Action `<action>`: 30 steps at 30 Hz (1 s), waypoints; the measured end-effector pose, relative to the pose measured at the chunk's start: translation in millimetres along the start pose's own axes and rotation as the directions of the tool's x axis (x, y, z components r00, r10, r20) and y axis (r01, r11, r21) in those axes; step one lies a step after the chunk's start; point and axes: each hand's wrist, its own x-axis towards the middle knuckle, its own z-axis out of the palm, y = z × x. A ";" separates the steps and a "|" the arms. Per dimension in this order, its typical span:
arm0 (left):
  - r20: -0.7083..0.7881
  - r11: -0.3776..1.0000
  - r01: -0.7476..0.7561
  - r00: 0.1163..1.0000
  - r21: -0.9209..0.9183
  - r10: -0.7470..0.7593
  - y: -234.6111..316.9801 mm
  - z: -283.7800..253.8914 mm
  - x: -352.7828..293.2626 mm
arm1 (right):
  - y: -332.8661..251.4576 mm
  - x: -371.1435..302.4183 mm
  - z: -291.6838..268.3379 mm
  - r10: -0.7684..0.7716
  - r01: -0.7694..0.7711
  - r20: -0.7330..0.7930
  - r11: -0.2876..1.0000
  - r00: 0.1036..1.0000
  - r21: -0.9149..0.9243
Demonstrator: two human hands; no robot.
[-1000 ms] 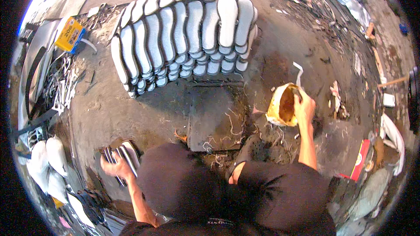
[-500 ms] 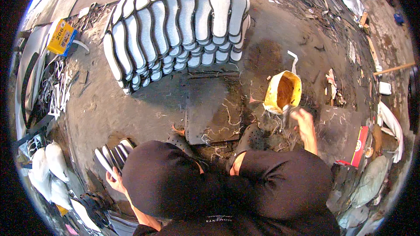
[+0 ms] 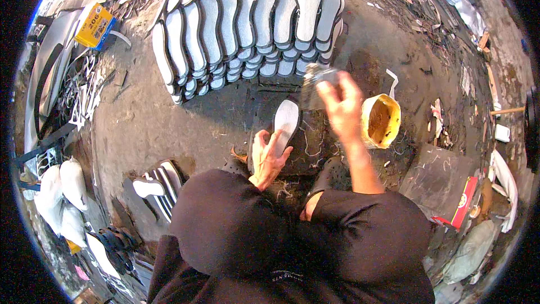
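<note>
- Head view: a single elongated shoe sole with a white upper face and dark edge (image 3: pixel 287 119) is between the person's knees, over a dark rectangular floor board (image 3: pixel 315 149), tilted slightly rightward at its far end.
- The left hand (image 3: pixel 269 160) has hold of that sole's near end, fingers bent and a little parted, thumb set apart on the right.
- The right hand (image 3: pixel 344 114), to the right of the sole and beyond it, has its fingers bent closely around a grey, dark-patched object (image 3: pixel 316 81); blur hides what kind it is, and whether it touches the sole cannot be told.
- Just right of the right wrist stands a round, yellow-walled bucket (image 3: pixel 393 108) with brown stuff inside; a thin, bent white strip (image 3: pixel 392 83) lies just beyond it.
- Farther from the person, a long curved stack of white-faced, dark-edged soles (image 3: pixel 247 19) fills the upper middle.
- Beside the left knee, a small group of similar white-and-black soles (image 3: pixel 163 190) leans together on the floor.
- A yellow-and-blue carton (image 3: pixel 94 26) sits at far left; a narrow red box (image 3: pixel 465 202) lies at right.
</note>
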 end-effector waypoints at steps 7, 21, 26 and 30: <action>0.302 0.971 -0.120 0.952 0.208 0.053 -16.3 -31.2 -40.8 | 96.2 -73.3 73.4 0.164 -0.127 0.067 0.916 0.984 -0.381; 0.344 0.996 -0.056 0.938 0.069 0.029 -10.7 -29.5 -40.0 | 114.4 21.6 45.1 -0.223 0.584 0.703 0.743 0.676 -0.327; 0.341 0.996 -0.063 0.939 0.065 0.037 -25.2 -30.1 -40.1 | 117.2 -83.4 27.1 -0.133 0.404 0.532 0.805 0.837 -0.434; 0.297 0.996 -0.079 0.953 0.040 0.063 -10.8 -32.5 -20.6 | 101.8 -38.1 37.9 -0.188 0.346 0.392 0.855 0.901 -0.386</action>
